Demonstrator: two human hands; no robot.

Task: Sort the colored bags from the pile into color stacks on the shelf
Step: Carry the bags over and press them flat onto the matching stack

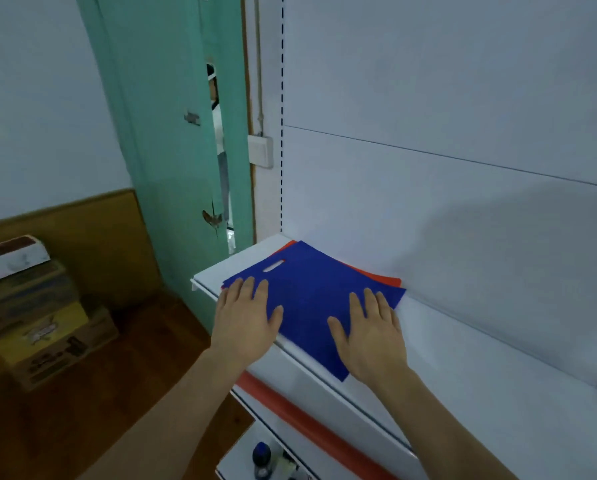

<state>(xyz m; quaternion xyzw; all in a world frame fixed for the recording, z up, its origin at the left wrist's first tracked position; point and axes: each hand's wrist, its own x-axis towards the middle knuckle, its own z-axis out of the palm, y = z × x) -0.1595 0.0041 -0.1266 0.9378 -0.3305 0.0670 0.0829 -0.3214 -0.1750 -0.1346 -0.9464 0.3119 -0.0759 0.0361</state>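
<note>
Two flat hands, left (245, 318) and right (371, 336), fingers spread, pressing one blue fabric bag (311, 296) onto one red fabric bag (383, 278) on white shelf (480, 358).

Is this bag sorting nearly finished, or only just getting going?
It looks early. On the white shelf lies a blue bag on top of a red bag, so the colors are not yet in separate stacks. Both hands, left hand and right hand, rest flat on the blue bag. The pile to sort from is out of view, so how many bags remain cannot be told.
</note>
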